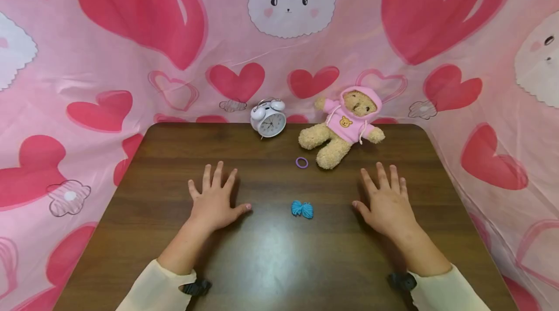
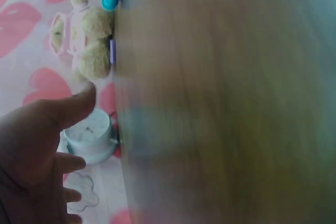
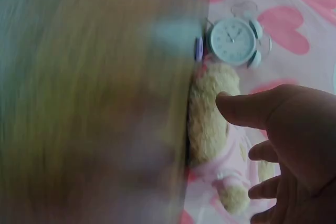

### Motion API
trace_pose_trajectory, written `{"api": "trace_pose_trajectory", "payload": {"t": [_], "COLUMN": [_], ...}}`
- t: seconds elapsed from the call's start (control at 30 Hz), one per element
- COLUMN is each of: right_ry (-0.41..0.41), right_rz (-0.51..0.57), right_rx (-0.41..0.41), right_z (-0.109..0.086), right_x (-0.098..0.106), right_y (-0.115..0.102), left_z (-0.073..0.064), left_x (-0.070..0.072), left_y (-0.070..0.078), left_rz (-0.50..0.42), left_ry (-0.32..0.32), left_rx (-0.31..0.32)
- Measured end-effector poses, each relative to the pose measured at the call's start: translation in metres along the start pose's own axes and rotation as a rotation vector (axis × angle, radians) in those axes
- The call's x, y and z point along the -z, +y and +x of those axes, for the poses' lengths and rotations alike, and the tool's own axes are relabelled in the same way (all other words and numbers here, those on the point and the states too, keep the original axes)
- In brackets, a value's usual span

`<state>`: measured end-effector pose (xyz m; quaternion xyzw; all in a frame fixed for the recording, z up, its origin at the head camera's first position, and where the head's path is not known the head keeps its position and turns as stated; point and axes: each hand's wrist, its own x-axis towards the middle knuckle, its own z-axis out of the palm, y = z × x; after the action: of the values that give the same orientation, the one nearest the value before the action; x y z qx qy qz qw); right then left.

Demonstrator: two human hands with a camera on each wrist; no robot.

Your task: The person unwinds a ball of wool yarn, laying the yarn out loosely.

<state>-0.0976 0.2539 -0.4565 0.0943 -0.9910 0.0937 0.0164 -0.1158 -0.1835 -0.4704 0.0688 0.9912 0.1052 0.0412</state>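
Both hands are spread palm down over the brown table, fingers apart, holding nothing. The left hand (image 1: 214, 208) is on the left side and the right hand (image 1: 388, 206) on the right. Between them lies a small bundle of blue yarn (image 1: 302, 209), pinched in at its middle like a bow. Farther back is a purple ring (image 1: 302, 162). A teddy bear (image 1: 345, 124) in a pink hoodie lies beyond the right hand, and a white twin-bell alarm clock (image 1: 270, 119) stands near the back edge. In the wrist views the thumbs stick out away from the other fingers.
The wooden table (image 1: 262, 262) has rounded back corners. Pink fabric (image 1: 279, 54) printed with hearts and white animal faces hangs behind it and along both sides. Each wrist wears a black strap, the left strap (image 1: 195, 287) and the right strap (image 1: 402, 281), by light sleeves.
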Motion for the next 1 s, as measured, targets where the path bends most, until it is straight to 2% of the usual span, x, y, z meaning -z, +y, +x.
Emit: {"api": "trace_pose_trajectory", "payload": {"t": [0.2,0.4,0.77,1.0], "right_ry": [0.062,0.042,-0.009,-0.049], "right_rz": [0.152,0.249,0.245,0.242], "right_rx": [0.119,0.136,0.218,0.253], "right_z": [0.007,0.013,0.018,0.021], "right_x": [-0.012,-0.025,-0.039,-0.044], "right_y": [-0.021,-0.039,-0.067,-0.081], "left_z": [0.003,0.006,0.015,0.022], "left_x": [-0.007,-0.017,-0.031,-0.036], "left_y": [0.023,0.047,0.082,0.098], "left_rz": [-0.106,-0.207,-0.306,-0.368], "left_ry": [-0.004,-0.023,-0.063,-0.112], "left_rx": [-0.070,-0.120,-0.254,-0.299]}}
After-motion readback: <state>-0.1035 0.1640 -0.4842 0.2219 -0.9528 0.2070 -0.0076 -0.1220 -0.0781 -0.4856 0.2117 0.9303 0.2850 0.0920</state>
